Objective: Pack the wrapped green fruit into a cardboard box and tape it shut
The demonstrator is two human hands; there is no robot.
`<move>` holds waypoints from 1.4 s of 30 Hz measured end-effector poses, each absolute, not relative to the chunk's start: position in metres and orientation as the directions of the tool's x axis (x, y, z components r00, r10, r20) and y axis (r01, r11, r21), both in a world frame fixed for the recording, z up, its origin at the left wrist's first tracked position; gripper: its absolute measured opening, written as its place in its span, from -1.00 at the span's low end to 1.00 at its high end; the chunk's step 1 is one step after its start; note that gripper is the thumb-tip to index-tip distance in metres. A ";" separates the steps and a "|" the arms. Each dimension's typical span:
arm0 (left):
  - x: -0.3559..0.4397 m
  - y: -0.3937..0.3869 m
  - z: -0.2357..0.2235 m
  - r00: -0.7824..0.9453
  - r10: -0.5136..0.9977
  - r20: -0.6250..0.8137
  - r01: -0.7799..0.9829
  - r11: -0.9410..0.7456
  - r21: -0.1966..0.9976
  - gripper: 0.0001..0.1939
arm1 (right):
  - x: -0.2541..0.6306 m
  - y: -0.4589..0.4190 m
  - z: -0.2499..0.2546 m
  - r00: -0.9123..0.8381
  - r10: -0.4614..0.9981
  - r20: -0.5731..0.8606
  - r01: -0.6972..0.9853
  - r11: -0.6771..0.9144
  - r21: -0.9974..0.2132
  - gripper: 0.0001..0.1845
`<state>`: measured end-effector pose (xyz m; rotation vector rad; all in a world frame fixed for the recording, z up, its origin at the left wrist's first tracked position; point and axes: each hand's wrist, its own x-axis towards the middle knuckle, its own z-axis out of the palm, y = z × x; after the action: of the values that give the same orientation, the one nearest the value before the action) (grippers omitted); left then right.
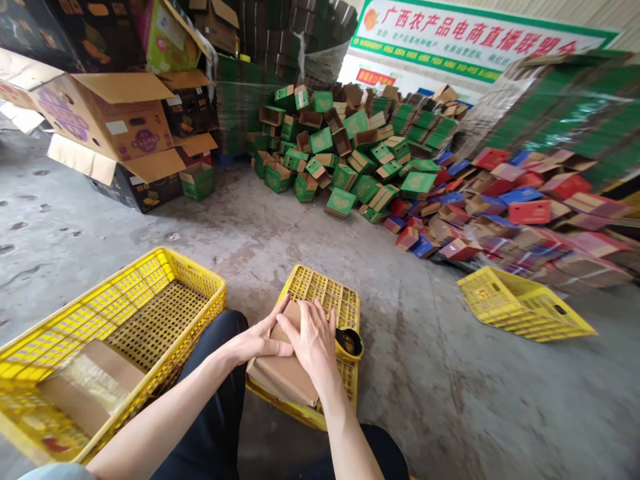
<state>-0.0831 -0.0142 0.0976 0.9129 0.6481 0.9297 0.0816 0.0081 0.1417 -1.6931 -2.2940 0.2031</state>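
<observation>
A brown cardboard box rests on a yellow plastic crate that stands between my knees with its grid side up. My left hand holds the box at its left side, thumb lying across the top and fingers along the far edge. Over the top and right side of the box lies my right hand, its fingers bent and its thumb near the left one. A round black and yellow thing, which looks like a tape roll, sits on the crate just right of my right hand.
At left, a yellow crate holds a flat cardboard piece with clear tape. Another yellow crate lies tilted at right. Behind are heaps of green boxes, red and blue boxes, and stacked large cartons.
</observation>
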 end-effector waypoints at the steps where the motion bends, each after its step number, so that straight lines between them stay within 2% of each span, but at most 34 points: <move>1: -0.083 -0.014 0.098 0.447 0.891 -0.081 -0.382 0.272 0.883 0.29 | 0.085 0.002 0.140 -0.271 0.951 0.152 0.908 0.304 -0.287 -0.37; 5: -0.081 -0.015 0.098 0.467 0.881 -0.075 -0.438 0.304 0.846 0.28 | 0.117 -0.027 0.122 -0.174 0.966 0.191 0.875 0.241 -0.419 -0.13; 7: -0.079 -0.015 0.099 0.500 0.863 -0.078 -0.468 0.345 0.814 0.30 | 0.137 -0.040 0.112 -0.081 0.980 0.180 0.815 0.169 -0.554 0.05; 9: -0.078 -0.015 0.100 0.507 0.859 -0.075 -0.481 0.354 0.802 0.32 | 0.151 -0.047 0.105 0.004 0.997 0.082 0.695 0.056 -0.717 0.17; 12: -0.078 -0.016 0.098 0.513 0.855 -0.081 -0.484 0.366 0.795 0.33 | 0.155 -0.048 0.102 0.016 0.994 -0.110 0.433 -0.106 -0.895 0.15; 14: -0.079 -0.016 0.095 0.509 0.856 -0.088 -0.487 0.371 0.791 0.32 | 0.150 -0.045 0.102 0.003 0.990 -0.138 0.286 -0.133 -0.949 0.05; 18: -0.080 -0.017 0.094 0.496 0.864 -0.088 -0.500 0.367 0.784 0.34 | 0.141 -0.036 0.102 0.089 0.992 -0.093 0.145 -0.105 -0.984 -0.20; 23: -0.076 -0.020 0.099 0.490 0.865 -0.108 -0.481 0.371 0.795 0.33 | 0.151 -0.031 0.104 0.115 0.991 -0.074 0.227 -0.099 -0.969 -0.38; 31: -0.079 -0.017 0.097 0.501 0.854 -0.137 -0.468 0.401 0.787 0.30 | 0.169 -0.041 0.103 -0.101 0.994 -0.049 0.205 -0.027 -0.978 -0.31; 38: -0.078 -0.014 0.098 0.492 0.858 -0.149 -0.456 0.400 0.795 0.30 | 0.166 -0.038 0.093 0.058 0.998 -0.021 0.299 -0.037 -0.953 -0.35; 42: -0.079 -0.015 0.099 0.495 0.857 -0.142 -0.456 0.395 0.797 0.30 | 0.162 -0.043 0.091 0.071 0.997 -0.029 0.340 -0.051 -0.939 -0.34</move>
<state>-0.0786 -0.0148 0.0985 0.7718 0.6036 0.8998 0.1624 -0.0429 0.0908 -1.5227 -1.3899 1.0050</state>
